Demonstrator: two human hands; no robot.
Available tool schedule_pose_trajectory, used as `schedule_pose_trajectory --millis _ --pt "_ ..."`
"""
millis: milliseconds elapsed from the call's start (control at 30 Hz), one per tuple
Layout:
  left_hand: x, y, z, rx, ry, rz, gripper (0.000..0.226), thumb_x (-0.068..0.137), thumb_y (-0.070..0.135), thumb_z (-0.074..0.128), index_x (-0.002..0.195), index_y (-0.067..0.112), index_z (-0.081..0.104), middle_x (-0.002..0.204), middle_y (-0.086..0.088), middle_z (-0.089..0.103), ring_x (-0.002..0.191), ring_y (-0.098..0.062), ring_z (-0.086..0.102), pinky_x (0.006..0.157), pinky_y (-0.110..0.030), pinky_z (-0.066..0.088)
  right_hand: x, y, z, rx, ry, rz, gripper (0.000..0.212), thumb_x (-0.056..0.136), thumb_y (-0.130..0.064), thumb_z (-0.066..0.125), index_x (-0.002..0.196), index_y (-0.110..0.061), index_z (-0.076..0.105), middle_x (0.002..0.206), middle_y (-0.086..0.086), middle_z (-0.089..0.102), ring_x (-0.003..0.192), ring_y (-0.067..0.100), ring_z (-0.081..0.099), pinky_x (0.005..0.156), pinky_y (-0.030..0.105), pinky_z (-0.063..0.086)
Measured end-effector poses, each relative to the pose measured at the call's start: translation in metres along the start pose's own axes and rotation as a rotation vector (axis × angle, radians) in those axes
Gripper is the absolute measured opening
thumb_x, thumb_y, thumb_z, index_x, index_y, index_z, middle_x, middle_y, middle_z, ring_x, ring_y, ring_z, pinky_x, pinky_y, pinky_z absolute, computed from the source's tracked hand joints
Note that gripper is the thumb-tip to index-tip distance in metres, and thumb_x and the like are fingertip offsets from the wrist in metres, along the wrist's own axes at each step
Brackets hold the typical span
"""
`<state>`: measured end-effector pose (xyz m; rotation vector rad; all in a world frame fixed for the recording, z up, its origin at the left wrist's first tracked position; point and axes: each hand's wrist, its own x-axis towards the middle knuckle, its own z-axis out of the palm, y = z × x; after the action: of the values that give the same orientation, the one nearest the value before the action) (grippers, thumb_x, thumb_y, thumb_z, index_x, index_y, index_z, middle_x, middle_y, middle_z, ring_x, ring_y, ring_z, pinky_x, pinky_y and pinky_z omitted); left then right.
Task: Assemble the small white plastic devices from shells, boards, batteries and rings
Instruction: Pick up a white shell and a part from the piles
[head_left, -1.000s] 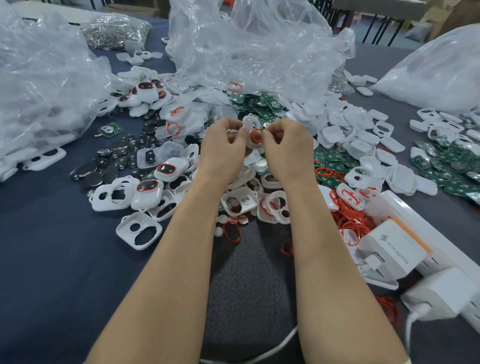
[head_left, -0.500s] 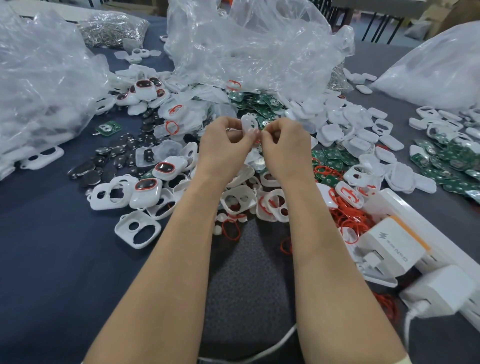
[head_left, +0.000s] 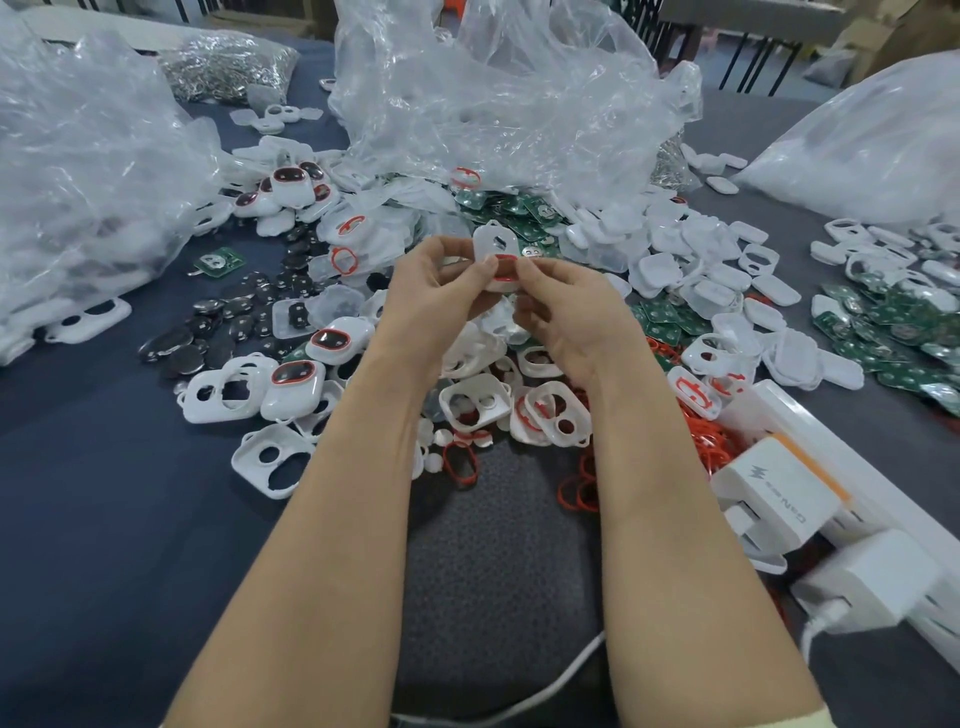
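both hands are raised over the heap at the table's middle, pinching one smooth white shell (head_left: 494, 240) between curled fingertips: the left hand (head_left: 436, 293) holds its left edge, the right hand (head_left: 569, 309) its right. a thin red ring (head_left: 505, 278) lines the shell's lower opening. below, on dark woven cloth (head_left: 104, 493), lie flat green boards (head_left: 524, 210), round dark coin batteries (head_left: 182, 356) and tangled loose rings (head_left: 709, 439). at the far end, left of centre, a crinkled clear bag (head_left: 228, 62) holds shiny metal bits.
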<state>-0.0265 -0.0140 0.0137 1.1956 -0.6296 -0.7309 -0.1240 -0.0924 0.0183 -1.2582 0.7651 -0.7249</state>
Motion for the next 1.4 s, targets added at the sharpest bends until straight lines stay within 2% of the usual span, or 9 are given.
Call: schedule_pose_trajectory --millis 167,300,433,733,833,967,1067,1200,1400 --pt "0.000 -0.001 0.000 0.047 -0.006 0.009 0.008 0.092 0.004 0.061 0.096 0.010 0.056 0.082 -0.004 0.073 0.081 -0.014 0.070 0.084 -0.027 0.057 0.004 0.007 0.006 -0.020 0.048 -0.047 0.016 0.096 -0.007 0.054 0.086 -0.008 0.066 0.074 0.005 0.061 0.063 0.009 0.054 0.058 0.018 0.048" --pt "0.000 -0.004 0.005 0.304 0.146 0.090 0.009 0.091 0.014 0.066 0.091 0.017 0.057 0.092 -0.002 0.069 0.089 -0.014 0.068 0.086 -0.027 0.055 0.003 0.011 0.016 -0.344 0.223 -0.262 0.008 0.092 -0.018 0.062 0.095 -0.013 0.068 0.092 0.008 0.070 0.088 0.022 0.067 0.083 0.037 0.057" --pt "-0.003 0.009 0.001 0.610 0.116 0.277 0.018 0.090 0.006 0.059 0.103 0.016 0.067 0.099 0.005 0.068 0.088 -0.008 0.063 0.071 -0.003 0.045 -0.003 0.000 0.032 -0.394 0.104 -0.366 0.020 0.093 -0.029 0.061 0.094 -0.013 0.073 0.087 0.004 0.074 0.085 0.017 0.070 0.083 0.038 0.057" --pt "0.002 0.042 -0.080 0.652 0.359 0.180 0.020 0.091 0.023 0.063 0.102 0.007 0.064 0.088 -0.001 0.067 0.081 -0.014 0.065 0.080 -0.026 0.054 0.014 -0.008 0.114 -0.236 -0.108 -0.271 0.015 0.094 -0.008 0.055 0.096 -0.004 0.070 0.091 0.015 0.071 0.087 0.027 0.069 0.082 0.039 0.058" --pt "0.004 0.045 -0.117 0.565 0.531 0.095 0.016 0.092 0.018 0.061 0.095 0.004 0.068 0.089 -0.012 0.071 0.082 -0.028 0.070 0.080 -0.044 0.057 0.024 -0.001 0.144 -0.610 -0.035 -0.412 0.018 0.091 -0.012 0.060 0.104 -0.005 0.070 0.100 0.011 0.071 0.097 0.026 0.066 0.091 0.033 0.051" --pt "0.002 0.048 -0.146 0.314 0.622 0.057 0.019 0.097 0.013 0.054 0.079 0.014 0.061 0.076 -0.006 0.070 0.055 -0.008 0.069 0.049 -0.022 0.054 0.037 0.015 0.161 -1.335 -0.147 -0.407 0.028 0.095 -0.019 0.054 0.121 -0.013 0.064 0.122 0.010 0.062 0.111 0.026 0.058 0.093 0.034 0.049" --pt "0.002 0.048 -0.147 0.222 0.643 0.057 0.022 0.096 0.008 0.050 0.078 0.015 0.061 0.075 -0.005 0.069 0.054 -0.007 0.068 0.048 -0.017 0.050 0.042 0.019 0.171 -1.564 -0.188 -0.330 0.029 0.095 -0.022 0.054 0.123 -0.019 0.062 0.124 0.008 0.060 0.115 0.027 0.054 0.092 0.036 0.050" --pt "0.003 0.048 -0.137 0.113 0.622 0.041 0.023 0.095 0.006 0.049 0.076 0.012 0.061 0.074 -0.003 0.067 0.059 -0.006 0.069 0.054 -0.017 0.052 0.043 0.021 0.176 -1.460 -0.104 -0.349 0.026 0.096 -0.029 0.054 0.118 -0.020 0.065 0.117 0.006 0.064 0.112 0.026 0.056 0.094 0.040 0.048" --pt "0.004 0.046 -0.111 0.092 0.529 0.003 0.024 0.098 0.008 0.046 0.078 0.011 0.061 0.078 -0.003 0.067 0.060 -0.007 0.069 0.059 -0.019 0.055 0.024 -0.003 0.125 -0.520 -0.040 -0.260 0.018 0.094 -0.013 0.056 0.103 -0.006 0.070 0.078 0.000 0.067 0.063 0.004 0.058 0.068 0.023 0.052"
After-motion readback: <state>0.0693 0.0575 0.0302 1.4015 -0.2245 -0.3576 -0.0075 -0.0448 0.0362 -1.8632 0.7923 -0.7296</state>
